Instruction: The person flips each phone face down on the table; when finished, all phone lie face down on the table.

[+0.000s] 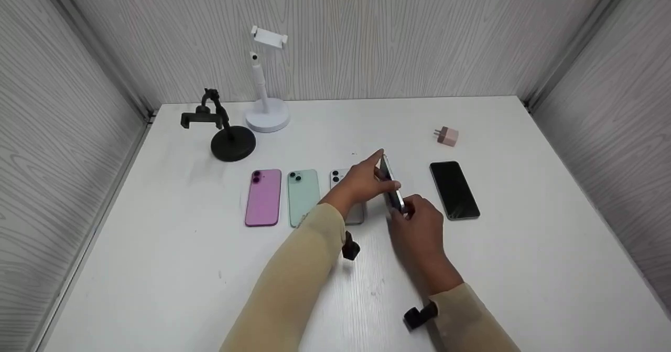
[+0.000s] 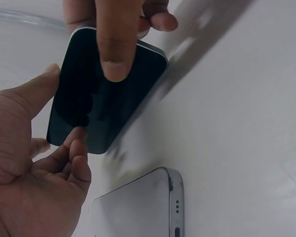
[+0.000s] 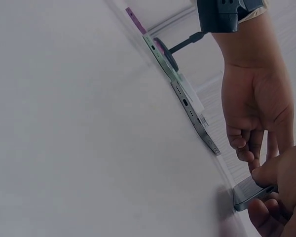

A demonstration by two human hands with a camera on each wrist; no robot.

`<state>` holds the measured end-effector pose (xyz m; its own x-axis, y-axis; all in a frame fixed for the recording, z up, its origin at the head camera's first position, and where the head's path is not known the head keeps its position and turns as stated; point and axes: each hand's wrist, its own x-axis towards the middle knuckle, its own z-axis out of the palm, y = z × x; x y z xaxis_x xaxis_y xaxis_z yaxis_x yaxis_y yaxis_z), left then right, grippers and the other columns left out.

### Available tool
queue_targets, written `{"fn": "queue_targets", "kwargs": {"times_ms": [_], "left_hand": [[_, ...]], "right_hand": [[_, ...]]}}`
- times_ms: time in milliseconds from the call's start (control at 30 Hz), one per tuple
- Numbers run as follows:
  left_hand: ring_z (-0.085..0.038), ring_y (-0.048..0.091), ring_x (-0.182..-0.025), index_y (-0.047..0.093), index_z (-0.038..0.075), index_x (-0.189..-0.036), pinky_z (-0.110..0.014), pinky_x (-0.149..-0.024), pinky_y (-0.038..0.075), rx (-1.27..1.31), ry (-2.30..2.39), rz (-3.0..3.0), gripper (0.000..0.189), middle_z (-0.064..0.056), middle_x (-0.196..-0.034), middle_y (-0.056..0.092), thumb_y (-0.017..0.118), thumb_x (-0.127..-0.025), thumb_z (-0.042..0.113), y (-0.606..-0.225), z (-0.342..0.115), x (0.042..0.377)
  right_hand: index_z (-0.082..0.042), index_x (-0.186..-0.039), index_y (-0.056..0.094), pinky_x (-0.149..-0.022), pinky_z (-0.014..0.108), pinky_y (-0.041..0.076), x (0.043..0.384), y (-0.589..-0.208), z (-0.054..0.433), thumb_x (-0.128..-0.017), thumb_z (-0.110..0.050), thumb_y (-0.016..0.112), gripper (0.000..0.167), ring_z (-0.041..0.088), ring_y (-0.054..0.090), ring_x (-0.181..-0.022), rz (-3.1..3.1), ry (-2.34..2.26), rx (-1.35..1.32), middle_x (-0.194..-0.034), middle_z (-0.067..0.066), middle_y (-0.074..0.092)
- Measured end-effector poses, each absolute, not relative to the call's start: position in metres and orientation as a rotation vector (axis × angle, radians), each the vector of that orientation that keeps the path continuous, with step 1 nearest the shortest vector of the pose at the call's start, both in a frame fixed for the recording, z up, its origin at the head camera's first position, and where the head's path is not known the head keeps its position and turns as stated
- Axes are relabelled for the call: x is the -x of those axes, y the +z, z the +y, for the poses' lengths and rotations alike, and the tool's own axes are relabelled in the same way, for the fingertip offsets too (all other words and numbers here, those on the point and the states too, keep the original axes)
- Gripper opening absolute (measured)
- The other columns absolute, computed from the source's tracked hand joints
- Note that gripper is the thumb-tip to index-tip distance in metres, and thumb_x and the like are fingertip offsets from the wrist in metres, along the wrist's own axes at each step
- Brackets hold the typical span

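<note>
Both hands hold one phone with a dark screen, tilted up on its long edge. My left hand grips its far part, thumb and fingertips at the edges in the left wrist view. The right hand pinches the near end, its thumb across the screen and its other fingers behind. Beneath the left hand lies a silver phone, camera side up, partly covered by that hand. Beside it lie a mint green phone and a pink phone, also back up.
A black phone lies screen up on the right, with a pink charger plug behind it. At the back left stand a black phone stand and a white phone stand. Grey panels border the white table.
</note>
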<state>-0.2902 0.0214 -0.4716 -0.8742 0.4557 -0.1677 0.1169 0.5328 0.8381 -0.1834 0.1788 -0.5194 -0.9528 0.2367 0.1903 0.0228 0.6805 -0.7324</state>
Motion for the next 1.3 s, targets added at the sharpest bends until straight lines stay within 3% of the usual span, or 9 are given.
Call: {"fn": "queue_targets", "kwargs": {"times_ms": [333, 667, 833, 1033, 1300], "left_hand": [[-0.024, 0.067, -0.128, 0.019, 0.019, -0.177, -0.044, -0.119, 0.049, -0.483, 1.296, 2.350, 0.103, -0.011, -0.141, 0.069, 0.084, -0.098, 0.031, -0.468, 0.017, 0.293], [-0.024, 0.066, -0.133, 0.018, 0.015, -0.177, -0.043, -0.122, 0.047, -0.493, 1.272, 2.292, 0.113, -0.010, -0.148, 0.066, 0.091, -0.092, 0.025, -0.468, 0.015, 0.295], [-0.026, 0.063, -0.139, 0.016, 0.014, -0.177, -0.044, -0.126, 0.043, -0.510, 1.229, 2.293, 0.114, -0.010, -0.154, 0.063, 0.092, -0.091, 0.022, -0.467, 0.011, 0.293], [-0.027, 0.054, -0.150, 0.018, 0.018, -0.177, -0.045, -0.127, 0.041, -0.501, 1.166, 2.307, 0.115, -0.009, -0.162, 0.055, 0.093, -0.090, 0.023, -0.469, 0.009, 0.291], [-0.024, 0.063, -0.135, 0.021, 0.015, -0.176, -0.043, -0.126, 0.042, -0.544, 1.130, 2.323, 0.116, -0.009, -0.143, 0.067, 0.095, -0.086, 0.015, -0.477, 0.010, 0.287]], "right_hand": [[-0.002, -0.121, 0.078, -0.086, 0.044, 0.056, 0.185, -0.517, 0.189, -0.093, -0.020, 0.080, 0.033, 0.026, 0.070, -0.093, -2.755, 1.163, 0.202, -0.100, 0.008, 0.079], [0.005, -0.127, 0.074, -0.098, 0.052, 0.057, 0.190, -0.510, 0.203, -0.088, -0.021, 0.090, 0.049, 0.032, 0.070, -0.105, -2.873, 1.124, 0.187, -0.113, 0.018, 0.078], [0.003, -0.120, 0.076, -0.089, 0.047, 0.057, 0.193, -0.507, 0.206, -0.087, -0.020, 0.092, 0.043, 0.027, 0.068, -0.095, -2.910, 1.095, 0.170, -0.104, 0.015, 0.078], [-0.003, -0.107, 0.072, -0.077, 0.036, 0.048, 0.194, -0.503, 0.210, -0.087, -0.023, 0.094, 0.036, 0.023, 0.059, -0.089, -2.966, 1.108, 0.180, -0.094, 0.008, 0.069], [-0.003, -0.107, 0.072, -0.077, 0.037, 0.049, 0.195, -0.502, 0.212, -0.087, -0.023, 0.094, 0.035, 0.024, 0.060, -0.090, -2.984, 1.085, 0.162, -0.096, 0.010, 0.071]]}}
